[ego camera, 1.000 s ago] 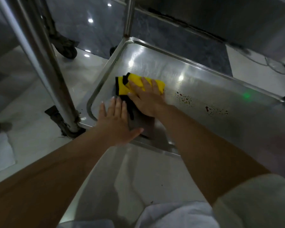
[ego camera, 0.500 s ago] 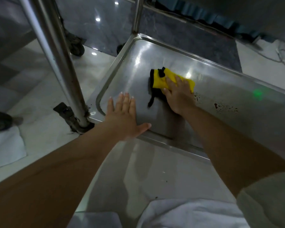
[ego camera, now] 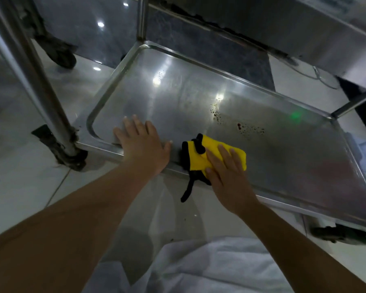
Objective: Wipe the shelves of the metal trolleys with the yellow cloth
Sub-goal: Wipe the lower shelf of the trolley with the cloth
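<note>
Pressing flat, fingers straight, the right hand (ego camera: 226,172) pins the yellow cloth (ego camera: 201,157) at the shelf's (ego camera: 178,98) near edge for scrubbing pressure; the left hand (ego camera: 143,144), fingers spread, braces the near-left corner, likely steadying the trolley.

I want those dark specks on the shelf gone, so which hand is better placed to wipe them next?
The right hand: it already presses the yellow cloth, just short of the specks. The left hand rests flat by the shelf's near rim.

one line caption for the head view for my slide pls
Right hand presses a yellow cloth on the trolley's bottom shelf near dark specks; left hand rests flat beside it.
</note>
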{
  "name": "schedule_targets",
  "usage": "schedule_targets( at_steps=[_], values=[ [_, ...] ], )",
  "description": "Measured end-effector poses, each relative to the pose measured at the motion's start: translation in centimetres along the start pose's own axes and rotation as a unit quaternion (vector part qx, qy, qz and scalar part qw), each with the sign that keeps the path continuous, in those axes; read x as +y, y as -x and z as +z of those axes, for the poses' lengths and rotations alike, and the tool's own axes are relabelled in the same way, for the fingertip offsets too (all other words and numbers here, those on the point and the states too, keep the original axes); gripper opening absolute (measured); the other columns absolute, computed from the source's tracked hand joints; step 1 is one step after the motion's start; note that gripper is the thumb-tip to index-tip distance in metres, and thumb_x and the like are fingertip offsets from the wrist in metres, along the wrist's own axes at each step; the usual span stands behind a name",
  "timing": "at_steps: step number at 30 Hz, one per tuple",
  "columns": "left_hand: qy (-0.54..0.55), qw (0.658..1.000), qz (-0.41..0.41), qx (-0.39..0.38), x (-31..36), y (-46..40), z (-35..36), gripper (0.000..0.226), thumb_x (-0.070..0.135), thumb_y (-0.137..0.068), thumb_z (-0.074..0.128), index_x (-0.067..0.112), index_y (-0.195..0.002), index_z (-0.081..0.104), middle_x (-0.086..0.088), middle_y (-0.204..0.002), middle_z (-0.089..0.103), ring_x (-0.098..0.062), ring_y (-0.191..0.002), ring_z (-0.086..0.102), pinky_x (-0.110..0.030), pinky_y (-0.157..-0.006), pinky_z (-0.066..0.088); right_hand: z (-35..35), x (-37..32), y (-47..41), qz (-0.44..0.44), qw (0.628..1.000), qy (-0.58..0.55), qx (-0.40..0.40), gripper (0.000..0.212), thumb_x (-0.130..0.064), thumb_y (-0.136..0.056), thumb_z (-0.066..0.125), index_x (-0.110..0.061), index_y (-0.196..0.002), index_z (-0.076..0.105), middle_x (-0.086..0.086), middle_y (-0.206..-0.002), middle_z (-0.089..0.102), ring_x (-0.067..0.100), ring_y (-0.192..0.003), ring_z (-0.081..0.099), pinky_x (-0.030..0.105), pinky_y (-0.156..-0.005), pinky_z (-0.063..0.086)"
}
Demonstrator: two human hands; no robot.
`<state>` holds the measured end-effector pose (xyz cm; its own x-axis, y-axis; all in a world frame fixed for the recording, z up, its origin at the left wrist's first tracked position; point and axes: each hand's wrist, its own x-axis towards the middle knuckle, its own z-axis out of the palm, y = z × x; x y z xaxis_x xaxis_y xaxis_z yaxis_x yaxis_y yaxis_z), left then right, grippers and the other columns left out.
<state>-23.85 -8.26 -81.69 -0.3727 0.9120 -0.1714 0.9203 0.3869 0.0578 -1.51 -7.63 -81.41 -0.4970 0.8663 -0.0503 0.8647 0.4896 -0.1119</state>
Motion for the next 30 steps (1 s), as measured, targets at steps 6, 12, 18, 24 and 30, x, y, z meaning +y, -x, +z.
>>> schedule_targets(
  at_steps=[6, 12, 18, 24, 30],
  values=[
    [-0.026, 0.991, 0.111, 0.072, -0.7, -0.3, 1.4, 0.07, 0.047, -0.095, 0.007, 0.008, -0.153, 0.007, -0.019, -0.16, 0.006, -0.03, -0.148, 0.0, -0.058, -0.114, 0.006, 0.0, -0.7, -5.7, 0.015, 1.0, -0.002, -0.01, 0.057, -0.061, -0.093, 0.024, -0.049, -0.147, 0.008, -0.002, -0.161, 0.002, 0.028, -0.147, -0.005, 0.058, -0.115, 0.01],
    [-0.057, 0.978, 0.191, 0.052, -1.0, -0.9, 0.8, 0.083, 0.047, -0.081, -0.014, 0.01, -0.154, 0.0, -0.012, -0.162, 0.0, -0.022, -0.149, -0.001, -0.048, -0.118, 0.004, 0.1, -1.6, -16.9, 0.077, 0.996, -0.053, -0.005, 0.056, -0.058, -0.095, 0.03, -0.052, -0.145, 0.007, -0.006, -0.161, 0.0, 0.029, -0.146, -0.008, 0.064, -0.111, 0.003],
    [-0.043, 0.979, 0.197, 0.04, -0.8, -1.6, 1.0, 0.077, 0.049, -0.086, -0.004, 0.013, -0.154, -0.001, -0.008, -0.162, -0.002, -0.02, -0.149, -0.004, -0.046, -0.119, 0.002, 0.0, 2.5, -18.1, 0.097, 0.994, -0.05, 0.031, 0.054, -0.057, -0.096, 0.028, -0.047, -0.147, 0.012, -0.005, -0.161, 0.006, 0.025, -0.147, -0.002, 0.056, -0.115, 0.01],
    [-0.017, 0.981, 0.19, 0.048, -0.6, -1.5, 0.8, 0.078, 0.057, -0.088, 0.006, 0.015, -0.154, 0.011, -0.007, -0.162, 0.01, -0.021, -0.149, 0.007, -0.045, -0.119, 0.009, -0.1, 5.8, -12.1, 0.144, 0.985, -0.05, 0.083, 0.053, -0.049, -0.098, 0.034, -0.036, -0.149, 0.022, 0.002, -0.159, 0.014, 0.028, -0.146, 0.006, 0.051, -0.117, 0.012],
    [-0.016, 0.99, 0.134, 0.043, 1.7, -2.4, -0.6, 0.074, 0.056, -0.09, 0.022, 0.006, -0.142, 0.034, -0.019, -0.147, 0.036, -0.036, -0.134, 0.033, -0.05, -0.107, 0.031, 0.0, 4.7, -2.4, 0.116, 0.991, -0.006, 0.063, 0.053, -0.043, -0.1, 0.035, -0.029, -0.15, 0.023, 0.007, -0.159, 0.014, 0.028, -0.147, 0.007, 0.049, -0.116, 0.014]
  ],
)
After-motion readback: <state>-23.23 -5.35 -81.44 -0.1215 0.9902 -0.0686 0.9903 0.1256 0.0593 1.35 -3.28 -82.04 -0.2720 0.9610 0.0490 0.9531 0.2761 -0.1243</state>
